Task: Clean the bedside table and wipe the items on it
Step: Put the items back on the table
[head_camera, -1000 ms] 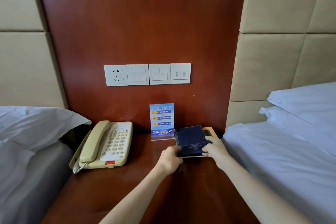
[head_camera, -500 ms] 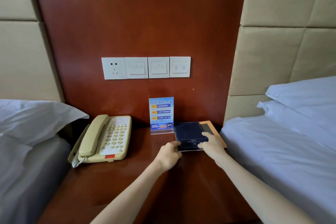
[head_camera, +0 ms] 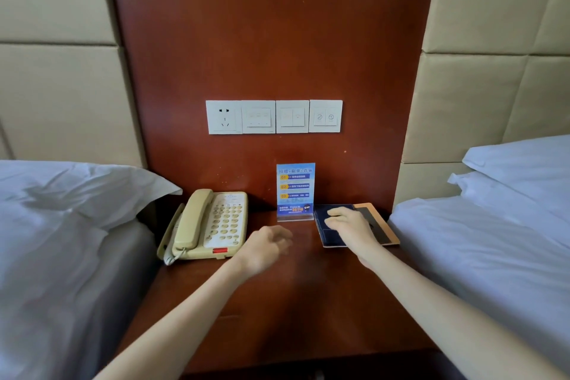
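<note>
Now the right hand (head_camera: 348,224) rests with relaxed fingers on the navy folder (head_camera: 332,239), far right on the bedside table (head_camera: 293,302). The left hand (head_camera: 266,248) hovers loose and empty. Press evenly so the folder cannot slide against the sign (head_camera: 295,191).

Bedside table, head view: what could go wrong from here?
1. The right hand rests on the dark blue folder, whose left edge sits right beside the upright sign stand; sliding it left could tip the stand.
2. The folder lies on a tan pad near the right edge of the bedside table; a push right may shove both off.
3. The left hand hovers open close to the telephone; a sweep could knock its handset loose.
</note>
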